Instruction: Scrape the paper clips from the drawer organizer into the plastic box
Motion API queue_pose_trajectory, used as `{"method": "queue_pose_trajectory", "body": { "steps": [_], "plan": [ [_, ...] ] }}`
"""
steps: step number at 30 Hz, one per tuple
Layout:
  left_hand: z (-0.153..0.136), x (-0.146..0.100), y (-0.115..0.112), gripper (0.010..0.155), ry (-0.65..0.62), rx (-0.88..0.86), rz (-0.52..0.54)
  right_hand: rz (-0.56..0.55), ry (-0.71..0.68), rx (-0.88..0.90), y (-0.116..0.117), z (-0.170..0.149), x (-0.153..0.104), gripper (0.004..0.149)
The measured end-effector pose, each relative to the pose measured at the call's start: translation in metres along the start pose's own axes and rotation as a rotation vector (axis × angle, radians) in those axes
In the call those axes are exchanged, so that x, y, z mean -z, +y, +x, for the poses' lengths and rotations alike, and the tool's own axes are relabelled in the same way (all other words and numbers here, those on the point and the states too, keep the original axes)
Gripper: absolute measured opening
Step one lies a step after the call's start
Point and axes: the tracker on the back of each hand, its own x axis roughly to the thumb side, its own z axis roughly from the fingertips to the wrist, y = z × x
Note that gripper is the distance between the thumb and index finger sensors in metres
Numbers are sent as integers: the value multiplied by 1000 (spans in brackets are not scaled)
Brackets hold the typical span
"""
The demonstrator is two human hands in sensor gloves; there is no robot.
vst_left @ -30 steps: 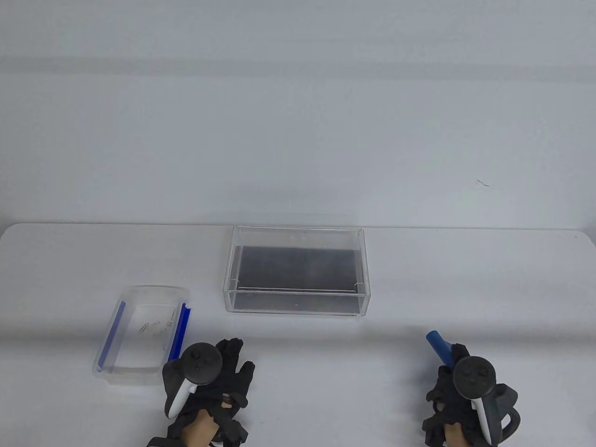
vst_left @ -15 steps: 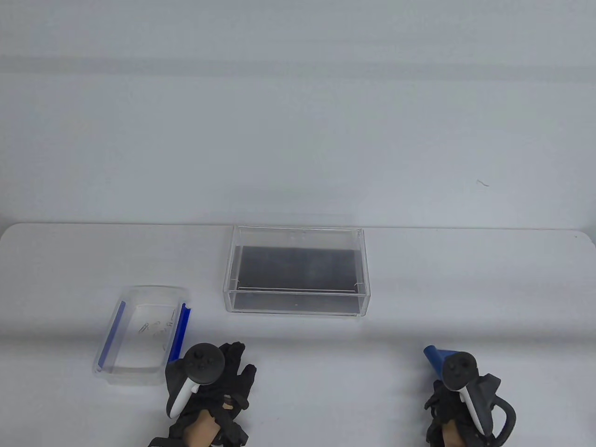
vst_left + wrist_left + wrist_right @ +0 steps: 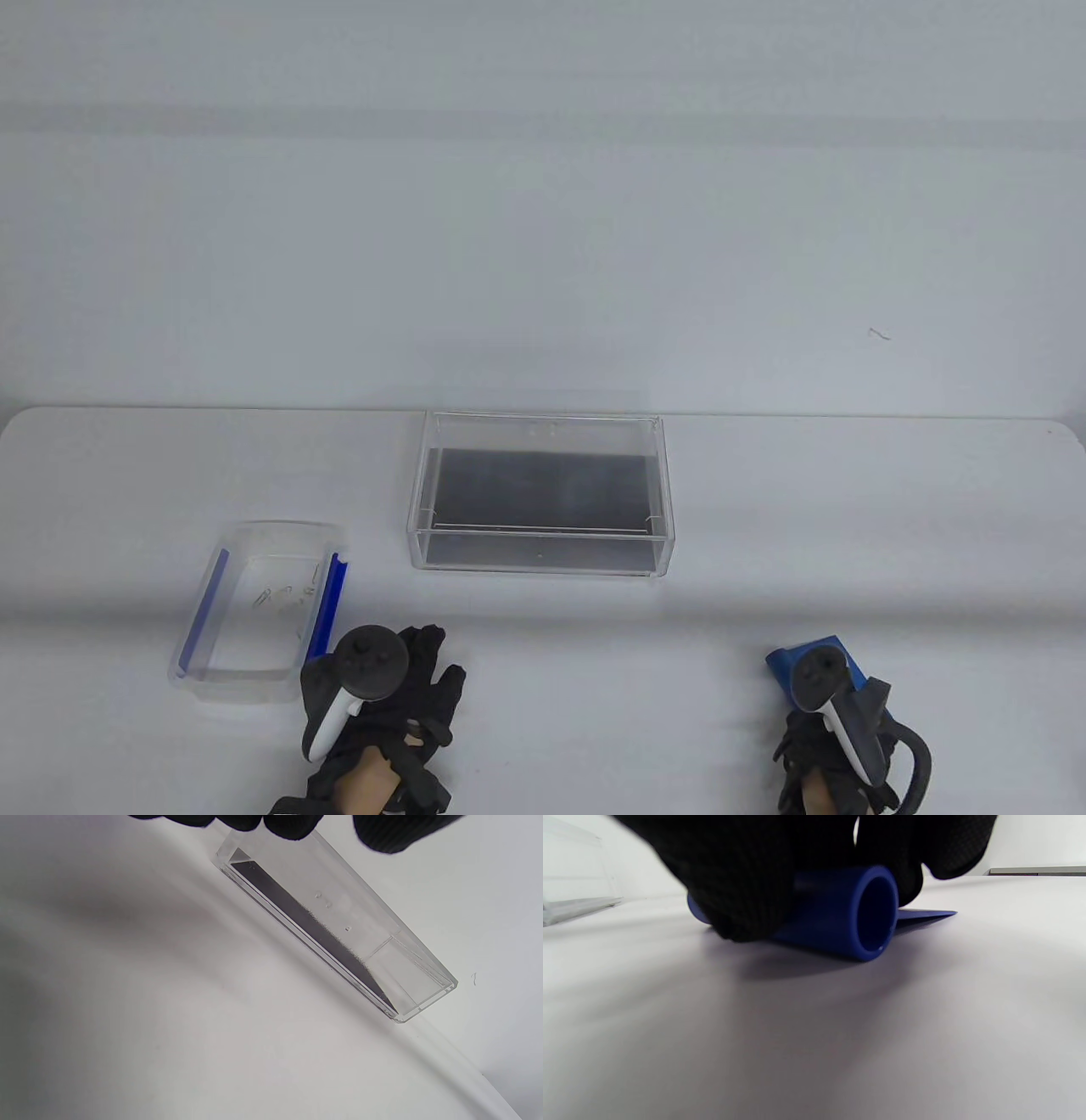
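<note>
A clear drawer organizer with a dark floor stands mid-table; it also shows in the left wrist view. A clear plastic box with blue side clips stands at the left and holds a few paper clips. My left hand rests on the table just right of the box, fingers spread and holding nothing. My right hand grips a blue scraper at the near right. In the right wrist view the scraper lies on the table under my fingers.
The white table's far edge runs just behind the organizer. A small dark scrap lies on the grey surface beyond it.
My right hand has drawn back toward the near edge and lowered the scraper from pointing up and away to lying on the table. The left hand has barely moved.
</note>
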Motion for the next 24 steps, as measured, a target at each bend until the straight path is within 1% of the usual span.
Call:
{"method": "queue_pose_trajectory", "body": {
  "steps": [4,7,11,13,14,16,18,20,24],
  "plan": [
    [0,0,0,70,2,-2,0,12,-8,18,0,0,0,59],
    [0,0,-1,70,-1,4,-3,-34,-31,70,-6,3,-4,61],
    [2,0,-1,70,-10,0,-1,-108,-94,183,-21,13,-13,64],
    [3,0,-1,70,-15,3,-1,-128,-144,302,-29,21,-20,65],
    [3,0,-1,70,-17,4,-1,-130,-157,332,-31,23,-22,66],
    [5,0,-1,70,-24,8,-2,-121,-219,449,-37,33,-31,67],
    [6,0,-2,70,-32,8,0,-107,-267,502,-39,42,-37,67],
    [7,0,-2,71,-41,11,1,-98,-319,536,-40,50,-43,68],
    [9,-1,-3,71,-64,16,5,-41,-413,570,-35,68,-53,69]
  ]
}}
